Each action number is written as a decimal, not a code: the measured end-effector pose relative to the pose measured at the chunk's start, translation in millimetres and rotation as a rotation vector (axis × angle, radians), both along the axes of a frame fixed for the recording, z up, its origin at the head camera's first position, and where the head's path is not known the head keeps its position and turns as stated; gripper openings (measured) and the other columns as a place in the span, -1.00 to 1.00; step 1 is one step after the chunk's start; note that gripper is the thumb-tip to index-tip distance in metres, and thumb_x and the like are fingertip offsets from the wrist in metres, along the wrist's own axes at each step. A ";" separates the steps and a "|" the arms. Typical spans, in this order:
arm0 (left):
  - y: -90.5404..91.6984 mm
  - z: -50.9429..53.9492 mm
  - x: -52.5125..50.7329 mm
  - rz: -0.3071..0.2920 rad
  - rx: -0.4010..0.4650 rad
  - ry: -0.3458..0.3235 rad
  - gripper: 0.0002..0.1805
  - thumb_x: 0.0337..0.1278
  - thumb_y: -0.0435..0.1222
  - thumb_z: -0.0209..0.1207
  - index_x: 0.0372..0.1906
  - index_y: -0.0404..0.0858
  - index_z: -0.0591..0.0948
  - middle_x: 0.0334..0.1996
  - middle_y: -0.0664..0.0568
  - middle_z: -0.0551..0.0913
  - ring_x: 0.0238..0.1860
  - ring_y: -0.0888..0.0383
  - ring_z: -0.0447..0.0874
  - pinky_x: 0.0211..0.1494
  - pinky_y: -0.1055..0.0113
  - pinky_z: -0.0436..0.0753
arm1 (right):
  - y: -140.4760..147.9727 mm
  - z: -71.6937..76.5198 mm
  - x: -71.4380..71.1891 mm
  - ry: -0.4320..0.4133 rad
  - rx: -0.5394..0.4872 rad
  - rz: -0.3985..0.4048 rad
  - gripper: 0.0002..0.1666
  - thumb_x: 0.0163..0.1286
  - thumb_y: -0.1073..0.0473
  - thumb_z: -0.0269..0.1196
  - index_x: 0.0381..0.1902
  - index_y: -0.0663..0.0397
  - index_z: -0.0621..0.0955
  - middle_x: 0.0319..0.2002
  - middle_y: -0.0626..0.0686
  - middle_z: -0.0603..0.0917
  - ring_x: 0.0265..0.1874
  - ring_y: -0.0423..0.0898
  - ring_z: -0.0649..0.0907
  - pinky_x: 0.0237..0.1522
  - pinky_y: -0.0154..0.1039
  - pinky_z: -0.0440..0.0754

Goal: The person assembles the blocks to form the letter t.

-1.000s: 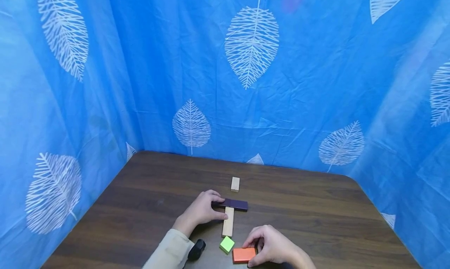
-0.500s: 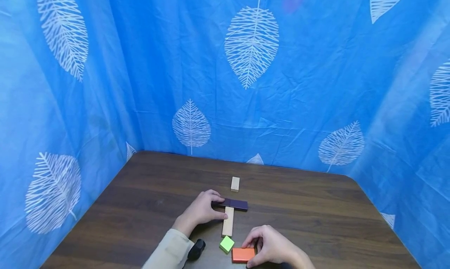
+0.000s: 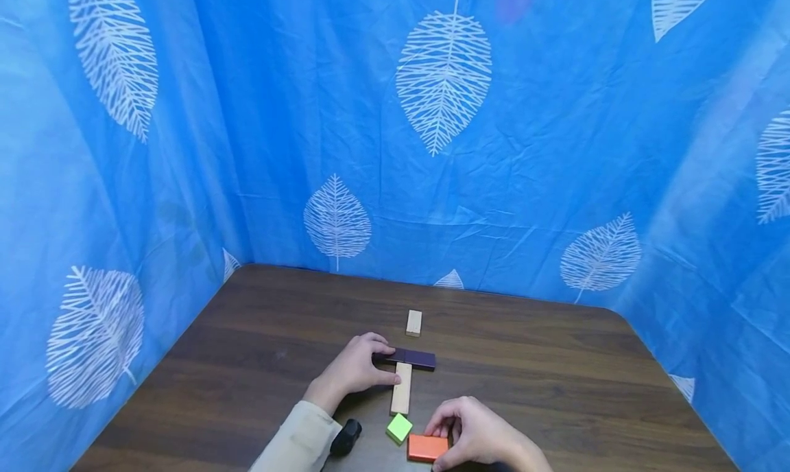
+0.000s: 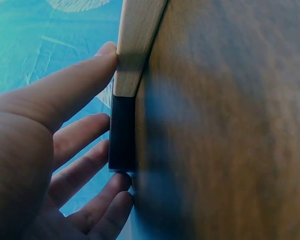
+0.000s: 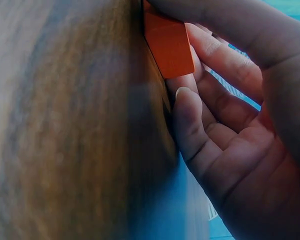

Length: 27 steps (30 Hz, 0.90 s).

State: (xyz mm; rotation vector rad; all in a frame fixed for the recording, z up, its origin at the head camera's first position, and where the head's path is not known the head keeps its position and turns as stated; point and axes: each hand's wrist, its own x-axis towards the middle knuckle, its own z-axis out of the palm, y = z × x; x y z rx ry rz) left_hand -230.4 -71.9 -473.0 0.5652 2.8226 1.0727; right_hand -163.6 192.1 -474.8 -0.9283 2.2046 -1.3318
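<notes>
In the head view my left hand (image 3: 353,370) reaches over a dark purple bar (image 3: 420,359), which shows a seam across it. The fingers rest loosely at the bar and the thumb touches a long pale wooden block (image 3: 401,390) that meets the bar in a T. The left wrist view shows the thumb tip on this wooden block (image 4: 135,40), with relaxed fingers beside the dark bar (image 4: 122,132). My right hand (image 3: 478,431) grips an orange block (image 3: 428,448) between thumb and fingers, flat on the table. A lime green block (image 3: 399,428) sits between the orange and wooden blocks.
A small pale wooden block (image 3: 414,323) stands alone beyond the dark bar. The brown wood-grain table (image 3: 555,369) is bordered by a blue curtain (image 3: 524,184) with white leaf prints. A black device (image 3: 345,438) is at my left wrist.
The orange block and my right hand have shifted very slightly left, toward the green block. My left hand and the other blocks stay where they were.
</notes>
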 end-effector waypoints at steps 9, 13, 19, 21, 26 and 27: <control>0.6 -1.1 -0.6 -0.002 -0.001 0.007 -0.40 -0.12 0.00 0.56 0.05 -0.21 0.75 0.10 -0.04 0.58 0.18 -0.12 0.46 0.23 -0.08 0.48 | -0.6 1.2 1.1 -0.006 0.001 -0.005 -0.67 -0.03 0.27 0.60 -0.27 0.01 0.74 -0.42 -0.20 0.66 -0.44 -0.34 0.59 -0.41 -0.36 0.61; 1.0 -1.3 -2.0 -0.003 -0.003 0.005 -0.40 -0.11 0.00 0.56 0.06 -0.21 0.75 0.11 -0.05 0.57 0.18 -0.12 0.46 0.23 -0.08 0.48 | -0.3 1.4 0.8 -0.011 0.008 -0.006 -0.67 -0.03 0.26 0.60 -0.26 0.01 0.74 -0.42 -0.20 0.66 -0.44 -0.33 0.59 -0.40 -0.36 0.61; 1.0 -1.3 -1.3 0.002 -0.005 -0.003 -0.40 -0.11 0.01 0.55 0.07 -0.20 0.75 0.12 -0.04 0.57 0.19 -0.11 0.46 0.23 -0.08 0.48 | -0.8 0.6 0.3 -0.014 0.005 0.001 -0.67 -0.02 0.26 0.60 -0.26 0.01 0.74 -0.42 -0.20 0.65 -0.44 -0.34 0.58 -0.40 -0.37 0.60; 1.1 -1.1 -1.0 0.004 -0.005 -0.007 -0.40 -0.10 0.01 0.55 0.07 -0.20 0.75 0.12 -0.04 0.57 0.19 -0.11 0.46 0.23 -0.08 0.48 | -1.1 0.5 0.2 -0.011 0.004 0.004 -0.67 -0.02 0.26 0.60 -0.26 0.01 0.74 -0.42 -0.21 0.65 -0.44 -0.35 0.58 -0.40 -0.37 0.60; 1.1 -0.8 -0.5 0.009 -0.007 -0.015 -0.40 -0.10 0.02 0.55 0.07 -0.19 0.74 0.13 -0.04 0.57 0.20 -0.11 0.46 0.23 -0.08 0.48 | -1.4 0.1 0.3 -0.015 0.005 0.003 -0.67 -0.01 0.25 0.60 -0.25 0.02 0.74 -0.42 -0.20 0.65 -0.44 -0.35 0.59 -0.40 -0.37 0.61; 1.0 -0.8 -0.5 0.010 -0.006 -0.016 -0.40 -0.10 0.02 0.55 0.07 -0.19 0.75 0.13 -0.04 0.57 0.20 -0.11 0.46 0.23 -0.09 0.48 | -1.4 -0.1 0.5 -0.020 0.006 0.002 -0.67 -0.01 0.26 0.60 -0.25 0.02 0.74 -0.42 -0.20 0.66 -0.44 -0.34 0.59 -0.40 -0.37 0.60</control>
